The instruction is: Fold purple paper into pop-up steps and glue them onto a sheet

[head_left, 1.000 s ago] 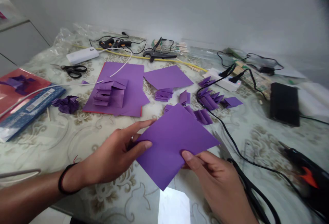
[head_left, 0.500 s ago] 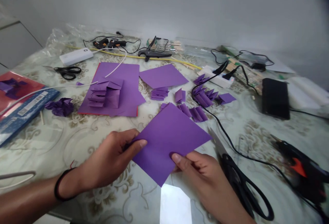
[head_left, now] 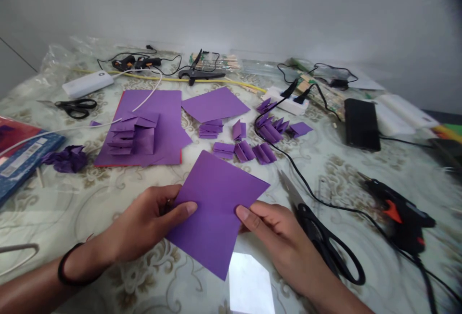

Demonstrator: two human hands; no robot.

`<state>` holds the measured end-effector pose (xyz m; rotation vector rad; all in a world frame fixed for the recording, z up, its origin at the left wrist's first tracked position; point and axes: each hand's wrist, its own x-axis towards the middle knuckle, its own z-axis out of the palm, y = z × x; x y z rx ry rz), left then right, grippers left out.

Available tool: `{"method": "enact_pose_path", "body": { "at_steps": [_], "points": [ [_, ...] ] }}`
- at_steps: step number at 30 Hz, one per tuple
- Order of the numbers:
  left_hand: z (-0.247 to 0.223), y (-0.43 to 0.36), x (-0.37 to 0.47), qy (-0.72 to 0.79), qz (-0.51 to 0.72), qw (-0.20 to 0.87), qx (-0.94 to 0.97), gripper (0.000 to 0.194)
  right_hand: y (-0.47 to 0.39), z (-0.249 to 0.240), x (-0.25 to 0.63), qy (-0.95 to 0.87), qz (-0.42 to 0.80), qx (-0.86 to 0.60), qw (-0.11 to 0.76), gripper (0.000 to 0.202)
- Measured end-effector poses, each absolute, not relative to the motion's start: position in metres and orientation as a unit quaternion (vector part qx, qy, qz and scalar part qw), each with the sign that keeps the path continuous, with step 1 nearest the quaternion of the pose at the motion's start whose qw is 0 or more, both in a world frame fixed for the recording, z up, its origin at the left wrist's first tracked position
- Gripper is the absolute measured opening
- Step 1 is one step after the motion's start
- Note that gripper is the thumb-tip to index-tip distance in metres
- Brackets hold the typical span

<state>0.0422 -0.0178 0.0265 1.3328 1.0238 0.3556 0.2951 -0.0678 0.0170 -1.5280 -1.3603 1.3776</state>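
Near: left hand (head_left: 147,222) and right hand (head_left: 283,239) each pinch an opposite edge of a purple sheet (head_left: 214,208), thumbs on top, over the bench (head_left: 104,208). One corner points toward the person; long axis (slight, sheet nearly square) runs away, leaning right. Sheet looks unpleated as yet. Beyond: pleated purple pieces (head_left: 264,153), apparently done; farther, a loose flat sheet (head_left: 214,105), seemingly unworked.

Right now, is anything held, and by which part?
Yes: a four-cornered purple paper piece. The left hand pinches its left edge, the right hand its right edge, thumbs on top.
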Motion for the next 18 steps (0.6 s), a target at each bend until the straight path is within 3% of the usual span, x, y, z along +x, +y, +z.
{"method": "enact_pose_path", "body": {
  "at_steps": [14,18],
  "points": [
    [0.0317,-0.0205,0.0406,0.437,0.104,0.704,0.549,0.050,-0.0642,0.0155,0.2926,-0.456,0.594,-0.545,0.377,0.055],
    [0.0313,-0.0192,0.0406,0.430,0.094,0.721,0.536,0.048,-0.0639,0.0142,0.2946,-0.477,0.562,-0.562,0.376,0.057]
  ]
}}
